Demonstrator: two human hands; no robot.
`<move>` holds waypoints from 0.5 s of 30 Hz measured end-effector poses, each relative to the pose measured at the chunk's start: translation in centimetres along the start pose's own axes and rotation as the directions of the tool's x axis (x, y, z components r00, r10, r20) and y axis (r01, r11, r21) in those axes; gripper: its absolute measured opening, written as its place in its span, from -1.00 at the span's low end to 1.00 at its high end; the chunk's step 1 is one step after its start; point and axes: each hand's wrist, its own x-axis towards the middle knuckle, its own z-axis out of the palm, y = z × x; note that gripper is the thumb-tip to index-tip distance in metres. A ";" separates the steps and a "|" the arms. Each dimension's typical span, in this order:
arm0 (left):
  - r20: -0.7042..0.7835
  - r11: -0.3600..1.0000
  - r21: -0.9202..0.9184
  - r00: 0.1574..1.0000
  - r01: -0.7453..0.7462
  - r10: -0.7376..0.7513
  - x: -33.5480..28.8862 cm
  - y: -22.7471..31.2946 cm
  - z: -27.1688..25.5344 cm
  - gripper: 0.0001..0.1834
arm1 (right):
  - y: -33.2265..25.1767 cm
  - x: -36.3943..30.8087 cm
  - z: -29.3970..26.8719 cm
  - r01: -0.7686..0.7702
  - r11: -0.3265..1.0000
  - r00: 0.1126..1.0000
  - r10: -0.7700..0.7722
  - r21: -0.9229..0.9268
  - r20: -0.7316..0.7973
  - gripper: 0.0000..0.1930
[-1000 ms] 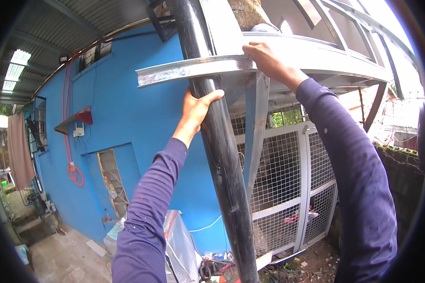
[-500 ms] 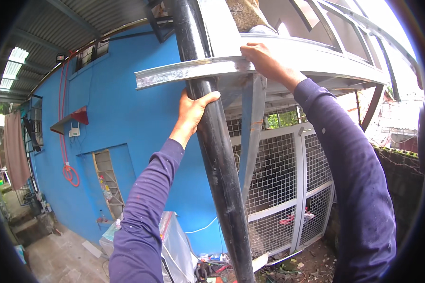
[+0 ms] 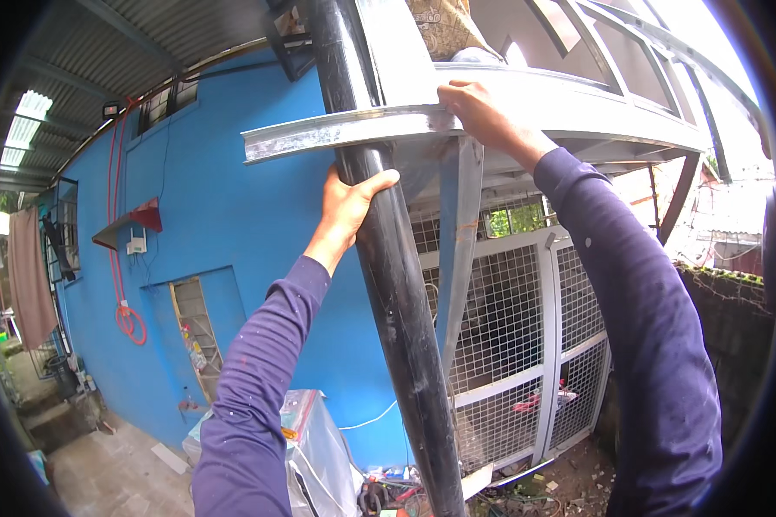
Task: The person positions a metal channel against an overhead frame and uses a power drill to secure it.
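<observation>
Head view: the steel channel (image 3: pixel 310 133) runs crosswise in front of the slanting black pipe (image 3: pixel 397 293). The left hand (image 3: pixel 347 207) clamps the pipe just below the crossing; the right hand (image 3: pixel 477 108) — nearer the channel — grips its right-hand part, fingertips hidden. Clear plastic sheeting (image 3: pixel 328 465) drapes something unidentifiable below.

Daylight Flooding In Beside the Pole (image 3: pixel 397 293)

White sky (image 3: pixel 720 41) is glaring to the upper right of the pole, bleaching the ledge (image 3: pixel 578 103) below it. Left of the pole, the roof (image 3: pixel 190 30) is lying in shade, a skylight (image 3: pixel 28 129) glowing there. The pole is catching pale highlights and looking fairly sharp. Around it, fisheye distortion is bending straight edges and darkness is swallowing the corners.
</observation>
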 end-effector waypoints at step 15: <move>0.031 0.999 0.003 0.998 -0.050 0.050 0.1 -0.2 0.3 -0.30 | -0.5 0.0 -1.0 -0.086 0.996 0.993 0.085 0.013 0.077 -0.95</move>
